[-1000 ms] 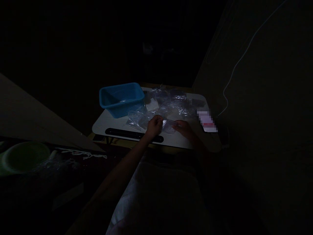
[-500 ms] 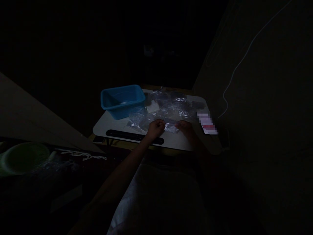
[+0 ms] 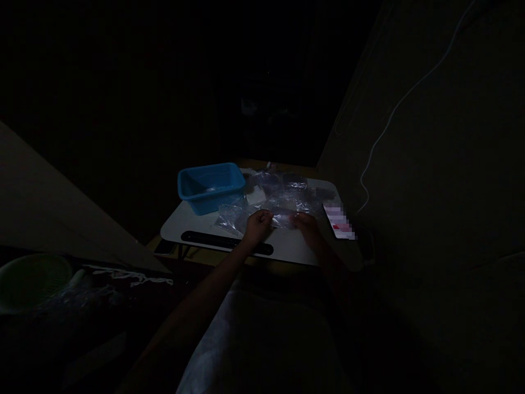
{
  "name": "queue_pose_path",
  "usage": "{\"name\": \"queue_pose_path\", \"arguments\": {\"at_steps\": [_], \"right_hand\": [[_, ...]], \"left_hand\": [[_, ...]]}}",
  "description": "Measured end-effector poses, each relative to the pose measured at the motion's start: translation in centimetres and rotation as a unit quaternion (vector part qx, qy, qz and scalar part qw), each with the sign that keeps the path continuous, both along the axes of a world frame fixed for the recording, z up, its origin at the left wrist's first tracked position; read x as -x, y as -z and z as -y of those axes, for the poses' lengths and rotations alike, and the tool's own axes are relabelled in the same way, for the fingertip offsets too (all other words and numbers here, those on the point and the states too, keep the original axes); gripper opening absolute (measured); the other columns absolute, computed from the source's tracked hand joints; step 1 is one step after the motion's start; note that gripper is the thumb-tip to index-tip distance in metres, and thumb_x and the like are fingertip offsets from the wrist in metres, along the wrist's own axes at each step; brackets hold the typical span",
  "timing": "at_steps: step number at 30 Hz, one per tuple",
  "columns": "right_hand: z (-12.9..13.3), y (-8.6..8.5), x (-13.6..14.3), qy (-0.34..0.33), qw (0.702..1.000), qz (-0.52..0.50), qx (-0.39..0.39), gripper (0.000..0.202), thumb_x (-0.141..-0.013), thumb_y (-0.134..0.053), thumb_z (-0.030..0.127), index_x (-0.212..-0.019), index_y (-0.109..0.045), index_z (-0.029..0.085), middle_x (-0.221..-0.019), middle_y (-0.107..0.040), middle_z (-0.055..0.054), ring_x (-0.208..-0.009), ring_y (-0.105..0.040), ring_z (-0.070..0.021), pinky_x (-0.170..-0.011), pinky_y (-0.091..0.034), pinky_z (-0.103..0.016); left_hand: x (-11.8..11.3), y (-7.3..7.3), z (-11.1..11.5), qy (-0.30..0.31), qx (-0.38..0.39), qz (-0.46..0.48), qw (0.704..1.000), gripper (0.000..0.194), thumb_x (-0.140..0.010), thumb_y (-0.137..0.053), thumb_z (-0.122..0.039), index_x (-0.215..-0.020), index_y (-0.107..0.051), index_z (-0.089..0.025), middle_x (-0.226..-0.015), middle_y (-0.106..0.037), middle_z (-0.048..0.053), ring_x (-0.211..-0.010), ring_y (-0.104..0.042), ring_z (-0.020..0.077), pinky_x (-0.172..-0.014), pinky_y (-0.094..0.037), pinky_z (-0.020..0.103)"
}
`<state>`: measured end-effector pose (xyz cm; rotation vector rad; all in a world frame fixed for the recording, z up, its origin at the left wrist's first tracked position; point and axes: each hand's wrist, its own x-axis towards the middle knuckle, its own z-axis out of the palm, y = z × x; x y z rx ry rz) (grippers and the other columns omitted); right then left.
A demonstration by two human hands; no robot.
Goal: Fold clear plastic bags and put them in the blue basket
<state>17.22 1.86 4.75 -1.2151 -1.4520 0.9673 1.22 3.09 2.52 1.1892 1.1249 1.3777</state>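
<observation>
Above the near part of a small white table [image 3: 291, 253], both my hands hold a clear plastic bag [image 3: 283, 220] stretched between them. My left hand [image 3: 258, 225] is closed, its fingers pinching the bag's left side. On the right side, my right hand [image 3: 305, 224] grips it, with the thumb toward the bag. More crumpled clear plastic bags [image 3: 232, 218] lie left of and behind my hands. A small white block-like item [image 3: 256, 195] sits among them; its kind is too dim to tell.
A blue plastic basin [image 3: 211, 191] stands at the table's back left. A lit phone [image 3: 339, 221] lies at the right edge. A black slot strip [image 3: 213, 241] runs along the front. A white cable [image 3: 394, 112] hangs at right, and a green basket [image 3: 35, 279] is at lower left.
The view has tilted slightly, so the table and basin appear lower. Both hands still hold the plastic bag, with only slight movement of the fingers.
</observation>
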Motion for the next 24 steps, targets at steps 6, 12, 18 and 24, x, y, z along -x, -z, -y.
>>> {"name": "queue_pose_path", "arguments": {"at_steps": [6, 12, 18, 24], "right_hand": [[-1.5, -1.4, 1.1, -0.021, 0.999, -0.025, -0.017, 0.028, -0.063, -0.057, 0.04, -0.052, -0.044, 0.018, -0.053, -0.041, 0.005, -0.051, -0.037, -0.0075, -0.051, -0.031, -0.022], [-4.0, -2.9, 3.9, -0.019, 0.995, -0.091, 0.031, 0.026, -0.055, -0.061, 0.04, -0.05, -0.049, 0.017, -0.049, -0.043, 0.006, -0.048, -0.039, -0.0068, -0.051, -0.032, -0.022], [-6.4, -5.8, 7.5, -0.041, 0.996, -0.072, 0.016, 0.028, -0.053, -0.062, 0.04, -0.046, -0.048, 0.017, -0.045, -0.042, 0.006, -0.045, -0.037, -0.0057, -0.047, -0.028, -0.022], [-9.6, -7.9, 10.8, -0.072, 0.993, -0.093, 0.023, 0.023, -0.056, -0.061, 0.035, -0.049, -0.049, 0.017, -0.046, -0.044, 0.006, -0.045, -0.038, -0.0053, -0.046, -0.029, -0.02]], "left_hand": [[1.8, -2.6, -0.6, 0.025, -0.048, -0.028, 0.998, 0.016, -0.067, -0.058, -0.03, -0.073, -0.057, -0.015, -0.045, -0.054, -0.005, -0.046, -0.055, 0.0118, -0.046, -0.04, 0.02], [4.6, -4.1, -1.3, -0.022, -0.051, -0.043, 0.998, 0.011, -0.068, -0.056, -0.026, -0.072, -0.056, -0.015, -0.046, -0.056, -0.004, -0.046, -0.056, 0.0122, -0.048, -0.04, 0.02], [8.3, -6.6, -2.9, -0.087, -0.1, -0.084, 0.988, 0.012, -0.07, -0.055, -0.026, -0.074, -0.057, -0.015, -0.046, -0.056, -0.004, -0.046, -0.056, 0.0125, -0.052, -0.042, 0.022], [15.8, -8.8, -5.1, -0.273, -0.184, -0.166, 0.93, 0.015, -0.075, -0.051, -0.027, -0.08, -0.058, -0.015, -0.074, -0.064, 0.003, -0.074, -0.061, 0.0149, -0.071, -0.045, 0.026]]}}
